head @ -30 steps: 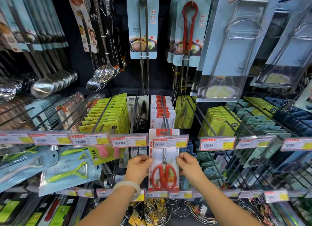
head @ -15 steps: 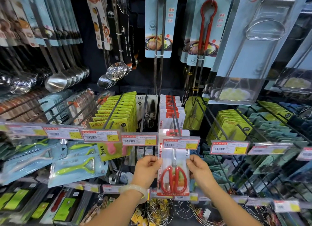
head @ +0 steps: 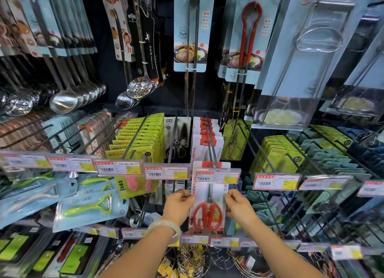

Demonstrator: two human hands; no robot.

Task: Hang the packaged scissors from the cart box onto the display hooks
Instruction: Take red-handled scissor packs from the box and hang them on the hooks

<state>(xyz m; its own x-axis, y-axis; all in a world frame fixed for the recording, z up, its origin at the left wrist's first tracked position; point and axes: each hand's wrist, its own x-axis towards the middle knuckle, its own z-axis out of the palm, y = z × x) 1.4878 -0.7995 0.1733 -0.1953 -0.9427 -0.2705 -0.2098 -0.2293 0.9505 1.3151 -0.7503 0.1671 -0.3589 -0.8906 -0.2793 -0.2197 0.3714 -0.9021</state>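
Now, going from nine o'clock, ladles hang on the upper left of the rack, and below them a green peeler pack lies tilted under a row of price tags. Toward ten o'clock of the hands, yellow-green cards stand filed on a long hook. At six o'clock the left hand, with a pale bangle on its wrist, pinches the left edge of the packaged scissors, fingers curled against the card. The pack hangs upright at the front end of the display hook, its top threaded behind the price tag, red handles low on the card. More of the same packs sit further back along that hook at twelve o'clock. The right hand pinches the pack's right edge, thumb in front. High at one o'clock red-handled tongs hang on a blue card, and at three o'clock teal packs fill the hooks.
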